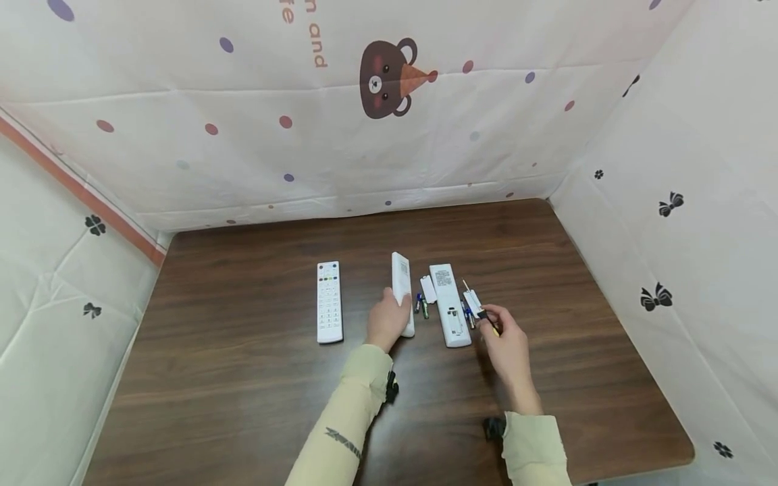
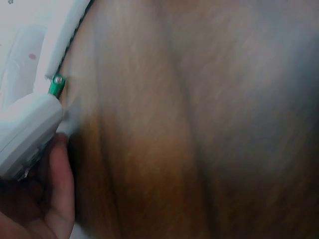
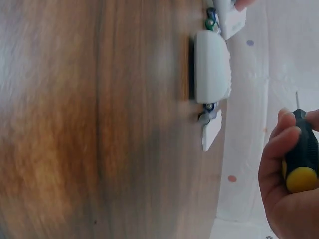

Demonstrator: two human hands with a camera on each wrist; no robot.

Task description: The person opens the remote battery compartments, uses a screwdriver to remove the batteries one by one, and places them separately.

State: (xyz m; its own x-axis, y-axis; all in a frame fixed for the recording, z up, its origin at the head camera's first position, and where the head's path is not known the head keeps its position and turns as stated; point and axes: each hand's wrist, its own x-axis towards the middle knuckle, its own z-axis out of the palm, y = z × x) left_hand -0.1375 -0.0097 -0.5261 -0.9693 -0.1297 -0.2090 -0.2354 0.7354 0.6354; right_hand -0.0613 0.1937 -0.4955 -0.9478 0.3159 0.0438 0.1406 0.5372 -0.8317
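My left hand (image 1: 387, 320) grips a white remote control (image 1: 401, 275), tilted up off the table with its labelled back showing. In the left wrist view, the end of this remote (image 2: 30, 124) rises above the curled fingers. A screwdriver (image 3: 302, 149) with a black and yellow handle is held in my right hand (image 1: 508, 347), its thin shaft pointing away. Between the hands, a second remote (image 1: 446, 293) lies face down, its battery compartment uncovered. Two small batteries (image 1: 425, 309) and a white battery cover (image 1: 428, 289) lie left of it. More batteries (image 1: 469, 316) and another cover (image 1: 472, 299) lie to its right.
A third white remote (image 1: 329, 304) lies buttons up, left of my left hand. The dark wooden table (image 1: 231, 351) has a patterned white cloth (image 1: 292, 158) hanging behind it and at both sides. Dark wrist devices (image 1: 495, 428) sit at both cuffs.
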